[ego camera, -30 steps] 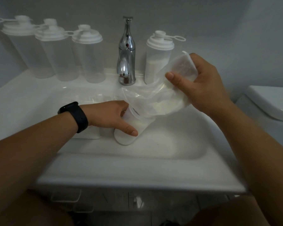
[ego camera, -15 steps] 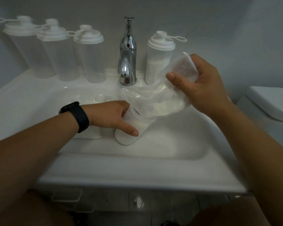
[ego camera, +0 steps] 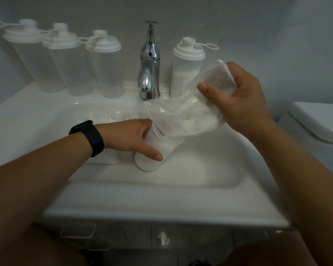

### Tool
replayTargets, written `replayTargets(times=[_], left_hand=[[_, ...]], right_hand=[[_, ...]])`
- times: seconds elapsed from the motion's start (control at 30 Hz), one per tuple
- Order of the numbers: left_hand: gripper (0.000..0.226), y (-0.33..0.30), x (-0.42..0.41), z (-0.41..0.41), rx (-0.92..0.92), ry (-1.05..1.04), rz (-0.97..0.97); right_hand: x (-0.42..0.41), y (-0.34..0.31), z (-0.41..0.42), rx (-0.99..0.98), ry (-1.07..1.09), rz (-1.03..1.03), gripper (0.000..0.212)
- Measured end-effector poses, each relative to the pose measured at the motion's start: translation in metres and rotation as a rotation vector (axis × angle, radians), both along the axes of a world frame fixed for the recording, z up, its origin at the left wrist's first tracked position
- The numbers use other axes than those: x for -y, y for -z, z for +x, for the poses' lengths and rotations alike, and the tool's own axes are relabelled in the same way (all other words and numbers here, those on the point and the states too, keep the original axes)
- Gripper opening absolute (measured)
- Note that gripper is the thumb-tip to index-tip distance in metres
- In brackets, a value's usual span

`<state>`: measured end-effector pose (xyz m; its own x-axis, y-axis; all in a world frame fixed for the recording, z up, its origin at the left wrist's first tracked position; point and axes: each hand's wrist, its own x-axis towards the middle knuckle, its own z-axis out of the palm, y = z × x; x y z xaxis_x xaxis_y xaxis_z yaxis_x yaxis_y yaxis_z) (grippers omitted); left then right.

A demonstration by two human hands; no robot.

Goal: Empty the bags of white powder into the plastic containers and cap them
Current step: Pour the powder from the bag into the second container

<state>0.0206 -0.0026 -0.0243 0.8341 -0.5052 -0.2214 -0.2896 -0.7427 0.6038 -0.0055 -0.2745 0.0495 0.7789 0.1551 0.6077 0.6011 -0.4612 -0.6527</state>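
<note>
Both forearms were bare, with no sleeves showing anywhere up to the frame's edge. The left hand had a black smartwatch strapped at the wrist, its dark rectangular face joined to a smooth, wide band. The right hand wore nothing. The fingernails were short and plain.

Basin right half free — faucet behind.

Left hand around open container in sink, right hand tilting powder bag into it.
</note>
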Motion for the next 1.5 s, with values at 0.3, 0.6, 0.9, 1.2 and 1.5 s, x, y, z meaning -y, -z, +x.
replayTargets(times=[0.3,0.6,0.9,1.2,1.5], left_hand=[[0.099,0.0029,-0.0030,0.0018,-0.010,-0.008,0.001],[0.089,-0.0002,-0.0005,0.0003,-0.025,-0.001,-0.032],[0.092,0.0043,-0.0025,0.0039,-0.019,0.021,-0.042],[0.084,0.0001,0.0001,0.0002,-0.030,0.025,-0.066],[0.091,-0.0023,0.0002,-0.0023,-0.035,0.032,-0.094]], right_hand=[[-0.0004,0.0010,0.0009,0.008,-0.001,-0.008,0.017],[-0.0011,0.0020,0.0017,-0.015,-0.006,-0.003,0.018],[-0.0009,0.0015,0.0015,-0.011,-0.010,0.008,0.017],[-0.0001,0.0019,0.0031,-0.003,-0.013,0.025,0.016],[-0.0012,0.0017,0.0021,0.002,-0.020,0.055,0.015]])
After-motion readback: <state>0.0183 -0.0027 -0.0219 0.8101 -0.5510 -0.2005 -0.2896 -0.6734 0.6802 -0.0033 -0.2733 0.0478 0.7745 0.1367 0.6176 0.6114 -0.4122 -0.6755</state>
